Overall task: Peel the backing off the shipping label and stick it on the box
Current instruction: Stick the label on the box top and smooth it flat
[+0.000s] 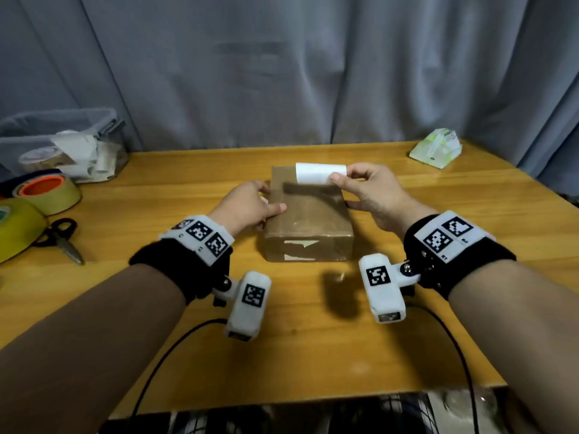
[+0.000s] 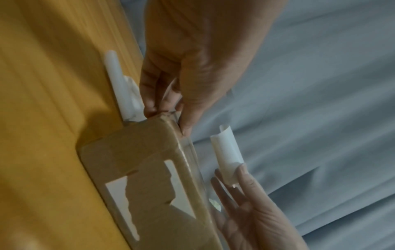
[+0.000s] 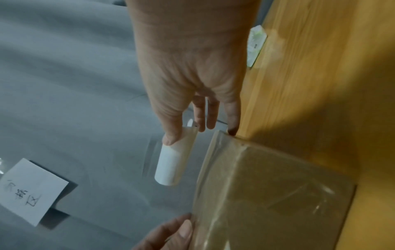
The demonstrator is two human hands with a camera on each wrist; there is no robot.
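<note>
pinching blank label (image 1: 319, 173) above box (image 1: 308, 220)

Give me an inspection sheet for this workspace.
Surface: wooden table, bare in front.
Job's things: taped box centred; curled white label held above its far edge.
Clutter: tape rolls, scissors, bin at left; tissue pack far right.
Hands: left hand steadies the box's left side; right hand pinches the label.
Cables: black wrist cables.
Surroundings: grey curtain.
</note>
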